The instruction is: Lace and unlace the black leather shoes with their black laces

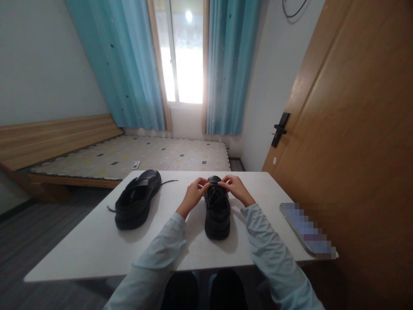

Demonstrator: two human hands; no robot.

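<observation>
A black lace-up shoe point(217, 221) stands on the white table point(193, 254), its toe pointing away from me. My left hand point(196, 192) is at the left side of its front part, thumb and forefinger pinched at the lacing. On the other side my right hand point(236, 187) pinches at the lacing too. The lace between my fingertips is too small to make out clearly. A second black shoe point(134, 209) rests at the left of the table, with loose lace ends lying out on both sides of it.
A blurred-out flat device point(306, 230) lies along the table's right edge. Beyond the table is a bed point(167, 150) with a small white object on it. A wooden door point(348, 129) stands at the right, and blue curtains point(129, 64) frame the window.
</observation>
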